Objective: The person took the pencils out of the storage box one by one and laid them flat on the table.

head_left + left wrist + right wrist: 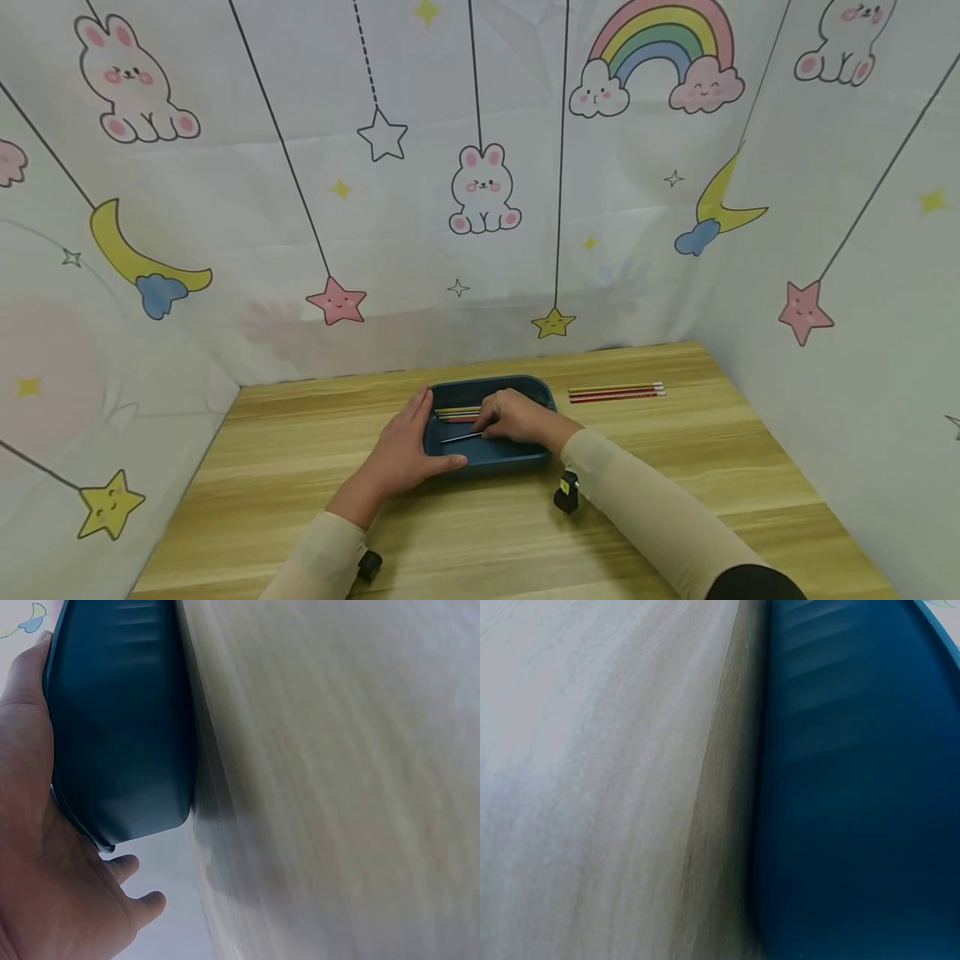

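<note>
A dark blue plastic bin (491, 472) sits on the table. My left hand (405, 446) rests against its left front corner, fingers fairly straight along the left side and thumb over the front rim. In the left wrist view, that hand (60, 885) lies spread against the bin's wall (124, 727). Reaching inside, my right hand (513, 417) has its fingers curled and pinches a thin dark pencil (459, 437) near the bin's floor. Behind it lie other pencils (457, 411), yellow and reddish among them, partly hidden by the right fingers. The right wrist view shows only the bin's wall (855, 787) and table.
Three pencils (617, 393) with white ends, one yellowish and two red, lie side by side to the right of the bin. The wood-grain table (465, 542) meets a white cloth (420, 250) printed with rabbits and stars at its back and sides.
</note>
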`<state>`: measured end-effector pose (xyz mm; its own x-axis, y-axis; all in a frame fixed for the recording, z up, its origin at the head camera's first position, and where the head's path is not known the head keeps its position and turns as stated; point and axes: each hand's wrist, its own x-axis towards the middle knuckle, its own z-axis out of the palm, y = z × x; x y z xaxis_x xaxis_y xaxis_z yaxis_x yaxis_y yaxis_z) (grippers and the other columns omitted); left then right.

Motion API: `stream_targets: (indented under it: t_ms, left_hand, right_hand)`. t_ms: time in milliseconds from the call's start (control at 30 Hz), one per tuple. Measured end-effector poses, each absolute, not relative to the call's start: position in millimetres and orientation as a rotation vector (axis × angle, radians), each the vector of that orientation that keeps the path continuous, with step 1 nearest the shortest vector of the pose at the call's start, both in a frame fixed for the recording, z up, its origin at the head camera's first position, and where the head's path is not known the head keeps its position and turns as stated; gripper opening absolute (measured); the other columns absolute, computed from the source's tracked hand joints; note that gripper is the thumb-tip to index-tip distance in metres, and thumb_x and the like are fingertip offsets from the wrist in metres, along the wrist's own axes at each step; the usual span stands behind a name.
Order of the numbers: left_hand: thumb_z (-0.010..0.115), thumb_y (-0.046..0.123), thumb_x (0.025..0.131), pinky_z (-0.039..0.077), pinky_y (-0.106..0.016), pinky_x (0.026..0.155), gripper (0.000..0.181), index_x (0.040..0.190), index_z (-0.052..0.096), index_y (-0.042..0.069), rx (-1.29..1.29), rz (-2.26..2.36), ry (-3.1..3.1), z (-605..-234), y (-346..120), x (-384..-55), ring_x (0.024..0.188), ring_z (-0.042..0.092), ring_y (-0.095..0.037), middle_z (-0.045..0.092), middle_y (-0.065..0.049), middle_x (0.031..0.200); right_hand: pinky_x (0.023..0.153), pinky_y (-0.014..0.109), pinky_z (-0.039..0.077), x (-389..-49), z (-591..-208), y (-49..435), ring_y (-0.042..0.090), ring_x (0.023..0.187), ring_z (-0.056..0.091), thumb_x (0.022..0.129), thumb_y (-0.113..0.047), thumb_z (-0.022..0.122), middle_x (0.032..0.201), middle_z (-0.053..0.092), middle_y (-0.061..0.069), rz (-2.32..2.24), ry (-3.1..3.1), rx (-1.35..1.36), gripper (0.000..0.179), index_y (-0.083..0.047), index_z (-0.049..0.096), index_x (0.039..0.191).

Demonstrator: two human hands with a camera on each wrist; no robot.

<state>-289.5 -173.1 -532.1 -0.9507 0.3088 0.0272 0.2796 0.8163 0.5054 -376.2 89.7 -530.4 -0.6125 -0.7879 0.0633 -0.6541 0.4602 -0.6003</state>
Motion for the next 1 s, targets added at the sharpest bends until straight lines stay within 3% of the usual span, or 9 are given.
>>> stream_targets:
  t_ms: [1000]
  left_hand:
    - [0.080, 0.078, 0.087, 0.024, -0.070, 0.129, 0.134, 0.177, 0.015, 0.005, 0.451, 0.801, 2.929, -533.1, -173.5, -290.8, 0.168, 0.020, -0.042, 0.012, -0.014, 0.185]
  right_hand:
    - [0.084, 0.026, 0.060, -373.7, -525.4, 91.1, 0.006, 0.093, 0.069, 0.102, -0.002, 0.077, 0.105, 0.075, 0.002, -0.930, 2.515, -1.275, 0.020, -0.012, 0.087, 0.116]
